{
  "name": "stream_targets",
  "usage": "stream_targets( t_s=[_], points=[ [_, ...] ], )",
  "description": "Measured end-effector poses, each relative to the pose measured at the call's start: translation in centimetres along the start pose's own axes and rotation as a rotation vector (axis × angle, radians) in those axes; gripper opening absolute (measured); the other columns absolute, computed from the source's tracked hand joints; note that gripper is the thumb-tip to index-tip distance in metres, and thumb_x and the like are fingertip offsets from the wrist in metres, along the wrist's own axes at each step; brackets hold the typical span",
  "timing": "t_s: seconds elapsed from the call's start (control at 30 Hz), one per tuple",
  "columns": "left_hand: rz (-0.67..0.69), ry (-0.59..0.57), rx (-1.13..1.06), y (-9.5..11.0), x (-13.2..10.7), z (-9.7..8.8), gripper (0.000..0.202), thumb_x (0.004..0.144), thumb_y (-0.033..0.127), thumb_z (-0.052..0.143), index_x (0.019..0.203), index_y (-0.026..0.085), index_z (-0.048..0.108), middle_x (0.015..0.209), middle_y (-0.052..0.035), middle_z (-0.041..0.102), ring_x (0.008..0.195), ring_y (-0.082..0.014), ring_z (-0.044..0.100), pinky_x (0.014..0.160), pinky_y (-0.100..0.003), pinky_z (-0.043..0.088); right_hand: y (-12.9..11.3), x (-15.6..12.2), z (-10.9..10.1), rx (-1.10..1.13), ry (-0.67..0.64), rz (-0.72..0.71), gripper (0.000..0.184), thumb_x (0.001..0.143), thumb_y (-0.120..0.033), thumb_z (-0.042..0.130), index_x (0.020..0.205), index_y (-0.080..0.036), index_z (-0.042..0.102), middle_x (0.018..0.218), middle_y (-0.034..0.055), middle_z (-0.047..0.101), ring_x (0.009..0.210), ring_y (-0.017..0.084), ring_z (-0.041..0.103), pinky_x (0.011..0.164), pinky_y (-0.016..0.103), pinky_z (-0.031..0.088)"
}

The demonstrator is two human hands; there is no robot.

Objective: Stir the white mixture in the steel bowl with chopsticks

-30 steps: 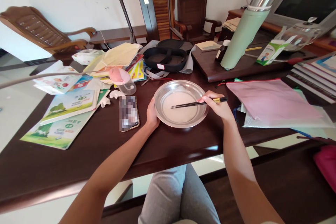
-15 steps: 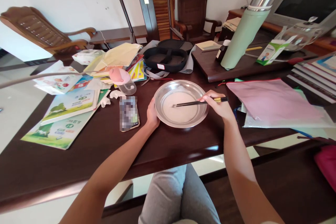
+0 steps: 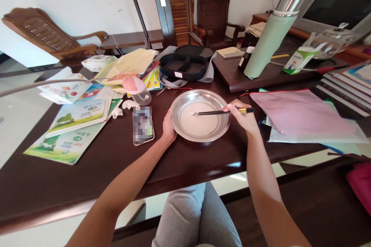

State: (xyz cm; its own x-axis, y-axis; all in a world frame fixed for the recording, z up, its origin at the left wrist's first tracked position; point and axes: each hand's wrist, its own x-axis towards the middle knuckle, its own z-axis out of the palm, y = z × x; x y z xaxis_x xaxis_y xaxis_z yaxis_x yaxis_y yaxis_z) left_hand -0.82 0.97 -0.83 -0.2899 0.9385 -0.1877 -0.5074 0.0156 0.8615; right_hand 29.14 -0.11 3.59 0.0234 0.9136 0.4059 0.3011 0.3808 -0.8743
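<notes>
A round steel basin [image 3: 201,137] stands on the dark table in front of me, with a pale, milky mixture [image 3: 199,123] in its bottom. My left hand [image 3: 169,126] grips the basin's left rim, its fingers partly hidden behind the wall. My right hand [image 3: 242,115] is closed round a pair of black chopsticks [image 3: 213,113] with gold-marked ends. They reach leftward over the right rim, and their tips are in the mixture near the middle of the basin. Left of the basin lies a phone [image 3: 143,125] with a blurred screen.
A pink-lidded cup [image 3: 137,89], crumpled tissues [image 3: 117,112] and workbooks [image 3: 69,135] lie to the left. Behind the basin sits an open black case [image 3: 184,65]. A green thermos [image 3: 269,42] stands at back right, above a pink zip pouch [image 3: 304,110].
The chopstick tips have shifted slightly right and up within the mixture, and my right hand moved a little with them. My left hand stays on the basin's rim.
</notes>
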Motion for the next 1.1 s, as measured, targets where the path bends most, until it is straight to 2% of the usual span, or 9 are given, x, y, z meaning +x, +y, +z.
stream_targets(
  t_s=[0.13, 0.23, 0.37, 0.5, 0.6, 0.77, 0.83, 1.0, 1.1],
  points=[
    [0.009, -0.029, -0.003, -0.1, 0.1, 0.0, 0.034, 0.077, 0.055, 0.095, 0.086, 0.025, 0.08, 0.106, -0.0054, 0.091, 0.131, -0.0362, 0.082, 0.119, -0.046, 0.063, 0.2, 0.0, -1.0, 0.071, 0.179, 0.037, 0.072, 0.09, -0.097, 0.076, 0.062, -0.031, 0.074, 0.066, 0.0035, 0.078, 0.071, 0.029, 0.079, 0.083, 0.048, 0.066],
    [0.016, -0.038, 0.008, -0.3, 0.2, -0.1, 0.035, 0.078, 0.056, 0.094, 0.088, 0.026, 0.081, 0.106, -0.0056, 0.091, 0.132, -0.036, 0.081, 0.121, -0.046, 0.06, -0.3, -0.2, -0.7, 0.11, 0.043, 0.053, 0.07, 0.09, -0.095, 0.08, 0.061, -0.03, 0.076, 0.065, 0.0035, 0.077, 0.07, 0.029, 0.081, 0.076, 0.045, 0.065],
    [0.022, -0.032, 0.008, -0.3, 0.3, -0.2, 0.034, 0.079, 0.054, 0.093, 0.097, 0.026, 0.085, 0.111, -0.0056, 0.091, 0.133, -0.0346, 0.081, 0.122, -0.045, 0.059, -0.5, -0.1, 0.3, 0.065, -0.138, 0.015, 0.066, 0.091, -0.094, 0.079, 0.074, -0.03, 0.084, 0.083, 0.0053, 0.088, 0.085, 0.03, 0.087, 0.085, 0.045, 0.067],
    [0.012, -0.038, 0.008, -0.3, 0.3, -0.2, 0.033, 0.081, 0.055, 0.092, 0.096, 0.026, 0.085, 0.109, -0.0053, 0.091, 0.129, -0.0346, 0.082, 0.12, -0.045, 0.06, 0.2, 0.2, -0.5, -0.011, 0.064, 0.008, 0.067, 0.093, -0.095, 0.075, 0.073, -0.032, 0.081, 0.08, 0.0044, 0.088, 0.087, 0.031, 0.085, 0.091, 0.048, 0.066],
    [0.002, -0.032, 0.003, -0.3, 0.2, -0.2, 0.035, 0.08, 0.056, 0.094, 0.093, 0.025, 0.084, 0.107, -0.0049, 0.091, 0.126, -0.0344, 0.084, 0.118, -0.045, 0.062, 0.3, 0.1, -1.2, 0.059, 0.172, 0.049, 0.071, 0.092, -0.096, 0.075, 0.063, -0.031, 0.074, 0.066, 0.0034, 0.079, 0.073, 0.029, 0.081, 0.083, 0.047, 0.066],
    [-0.008, 0.004, -0.014, -0.1, 0.1, 0.0, 0.03, 0.082, 0.051, 0.094, 0.095, 0.025, 0.087, 0.113, -0.0047, 0.093, 0.128, -0.0341, 0.083, 0.116, -0.043, 0.064, -0.6, -0.2, -0.2, 0.079, -0.095, 0.046, 0.066, 0.091, -0.093, 0.08, 0.069, -0.03, 0.082, 0.078, 0.0048, 0.086, 0.079, 0.029, 0.085, 0.084, 0.045, 0.066],
    [-0.009, 0.01, -0.011, -0.1, 0.0, 0.1, 0.028, 0.083, 0.051, 0.093, 0.094, 0.025, 0.087, 0.113, -0.0051, 0.093, 0.131, -0.0348, 0.083, 0.116, -0.044, 0.064, -0.5, -0.1, 0.3, 0.053, -0.116, 0.022, 0.065, 0.09, -0.094, 0.08, 0.075, -0.031, 0.085, 0.085, 0.0055, 0.089, 0.086, 0.03, 0.087, 0.087, 0.046, 0.066],
    [-0.003, -0.018, 0.012, -0.1, 0.1, 0.0, 0.035, 0.081, 0.054, 0.094, 0.096, 0.024, 0.086, 0.108, -0.0056, 0.091, 0.13, -0.0356, 0.083, 0.119, -0.046, 0.062, 0.4, 0.1, -0.7, 0.044, 0.163, 0.015, 0.069, 0.091, -0.096, 0.077, 0.066, -0.032, 0.079, 0.071, 0.0036, 0.083, 0.075, 0.029, 0.081, 0.085, 0.048, 0.064],
    [0.004, -0.028, -0.001, 0.0, 0.0, 0.0, 0.034, 0.08, 0.054, 0.095, 0.094, 0.024, 0.086, 0.108, -0.0057, 0.092, 0.131, -0.0358, 0.082, 0.12, -0.046, 0.062, 0.3, 0.0, -1.1, 0.119, 0.146, 0.027, 0.071, 0.093, -0.093, 0.078, 0.061, -0.03, 0.075, 0.064, 0.003, 0.078, 0.066, 0.027, 0.079, 0.077, 0.045, 0.064]
  ],
)
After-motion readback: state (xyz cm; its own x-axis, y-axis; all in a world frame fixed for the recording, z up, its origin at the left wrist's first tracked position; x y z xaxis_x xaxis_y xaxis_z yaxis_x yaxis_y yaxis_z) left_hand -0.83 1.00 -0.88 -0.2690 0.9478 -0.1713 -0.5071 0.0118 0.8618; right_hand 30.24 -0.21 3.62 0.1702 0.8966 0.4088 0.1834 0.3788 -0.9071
